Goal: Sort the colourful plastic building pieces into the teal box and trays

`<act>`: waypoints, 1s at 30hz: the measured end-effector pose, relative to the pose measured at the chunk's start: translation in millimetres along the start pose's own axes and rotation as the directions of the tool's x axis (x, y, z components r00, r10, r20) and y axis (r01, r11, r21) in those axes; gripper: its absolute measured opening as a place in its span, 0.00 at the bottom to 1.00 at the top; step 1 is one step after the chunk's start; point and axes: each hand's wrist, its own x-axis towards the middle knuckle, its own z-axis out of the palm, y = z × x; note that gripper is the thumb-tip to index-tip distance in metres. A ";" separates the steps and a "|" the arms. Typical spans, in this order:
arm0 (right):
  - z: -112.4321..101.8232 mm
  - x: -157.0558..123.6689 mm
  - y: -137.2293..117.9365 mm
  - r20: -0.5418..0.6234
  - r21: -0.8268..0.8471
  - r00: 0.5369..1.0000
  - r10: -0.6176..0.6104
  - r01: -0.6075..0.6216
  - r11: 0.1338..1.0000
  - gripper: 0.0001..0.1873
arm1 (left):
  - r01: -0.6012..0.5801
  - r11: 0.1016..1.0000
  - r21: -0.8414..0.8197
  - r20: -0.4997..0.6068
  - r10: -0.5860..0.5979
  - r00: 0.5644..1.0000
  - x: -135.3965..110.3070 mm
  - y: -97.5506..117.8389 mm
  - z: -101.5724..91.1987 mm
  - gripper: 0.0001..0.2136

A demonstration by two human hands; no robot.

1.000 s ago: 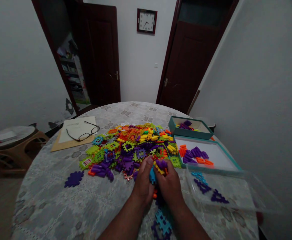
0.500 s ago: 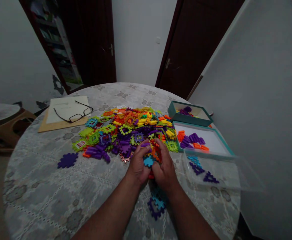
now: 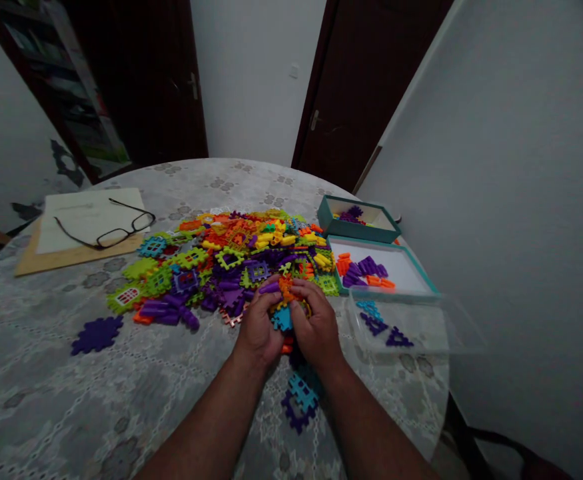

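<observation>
Both hands meet in front of a heap of toy building pieces. My left hand is closed around the left side of a cluster of interlocking plastic pieces, blue and orange where it shows. A purple peg-like piece sticks out by its fingers. Gripping the same cluster from the right, my right hand has its thumb pressed near the blue piece. Most of the cluster is hidden by the fingers. Below the hands, a light blue lattice piece and a dark purple frame piece lie on the table.
The colourful heap spreads behind the hands. At right are a green box, a white tray with pegs, and a clear plastic lid by triangular pieces. A purple plate piece, glasses and papers lie left.
The view has turned, so the scene sits further left. Both hands keep hold of the cluster, and more of an orange piece shows above the fingers.
</observation>
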 end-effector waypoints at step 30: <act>-105.0 244.4 80.9 -0.160 0.003 0.849 0.504 -0.510 0.860 0.25 | 0.053 0.997 0.062 0.075 -0.058 0.995 -1.3 4.4 -1.7 0.25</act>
